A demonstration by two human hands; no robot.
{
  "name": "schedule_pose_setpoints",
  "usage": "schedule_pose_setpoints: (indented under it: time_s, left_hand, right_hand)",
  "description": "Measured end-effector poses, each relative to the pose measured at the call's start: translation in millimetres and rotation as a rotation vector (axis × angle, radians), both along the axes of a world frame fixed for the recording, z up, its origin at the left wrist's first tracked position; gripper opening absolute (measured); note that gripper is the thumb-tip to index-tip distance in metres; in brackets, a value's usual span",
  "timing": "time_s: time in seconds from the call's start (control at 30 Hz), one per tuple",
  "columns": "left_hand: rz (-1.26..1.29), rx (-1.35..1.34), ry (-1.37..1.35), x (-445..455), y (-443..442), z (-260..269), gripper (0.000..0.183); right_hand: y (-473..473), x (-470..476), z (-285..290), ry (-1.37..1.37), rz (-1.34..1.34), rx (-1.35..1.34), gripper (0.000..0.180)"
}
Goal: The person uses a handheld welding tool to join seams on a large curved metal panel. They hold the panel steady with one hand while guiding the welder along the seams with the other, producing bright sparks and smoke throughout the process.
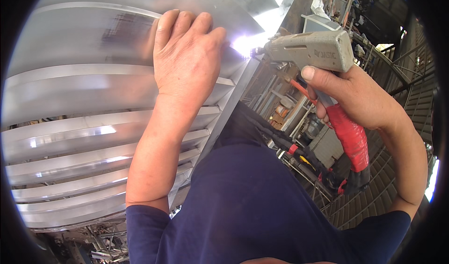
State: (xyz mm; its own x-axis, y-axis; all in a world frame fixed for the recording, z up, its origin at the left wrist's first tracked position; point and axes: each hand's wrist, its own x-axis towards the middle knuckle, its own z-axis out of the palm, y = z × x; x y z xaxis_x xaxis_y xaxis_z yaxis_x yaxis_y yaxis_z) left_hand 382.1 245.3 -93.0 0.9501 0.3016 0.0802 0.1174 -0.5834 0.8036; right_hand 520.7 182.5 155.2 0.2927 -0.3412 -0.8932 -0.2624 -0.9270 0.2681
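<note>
My right hand (345,92) grips a pale Jasic handheld welding gun (308,50) by its handle, with red tape wrapped round the handle's lower part and cable. Its tip points left at a metal louvred panel (115,88), where a bright white-violet glare hides the contact spot. My left hand (189,52) rests on the panel just left of the glare, fingers curled over the edge of one slat; the fingertips are hidden. The slats meet a flat metal frame bar (229,109) that runs slanting between my two hands.
A black-wrapped cable (315,166) with red tape hangs from the gun and passes beside my body. Metal racks and scaffold-like bars (396,67) stand at the right. Shelves with mixed items (284,113) lie below the gun. Scrap metal pieces (108,243) lie at the lower left.
</note>
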Motion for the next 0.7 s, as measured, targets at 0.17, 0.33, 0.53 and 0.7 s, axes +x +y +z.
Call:
schedule_pose_setpoints:
  time_s: [0.17,0.33,0.53,0.7]
  left_hand:
    - [-0.012,0.0,0.005,0.3,0.0,0.4,0.007]
    - [-0.043,0.036,0.069,-1.3,0.3,2.0,0.015]
    - [-0.042,0.017,0.067,-1.4,-0.1,2.2,0.015]
    - [-0.047,0.01,0.072,-0.8,-0.6,2.2,0.014]
  right_hand:
    - [0.0,-2.0,0.4,-0.032,-0.007,-0.009,0.044]
    - [-0.6,0.2,1.9,0.003,-0.004,-0.039,0.05]
    - [-2.7,-2.4,4.1,-0.01,0.012,-0.01,0.051]
    - [-3.3,-2.3,7.5,-0.002,0.012,-0.05,0.049]
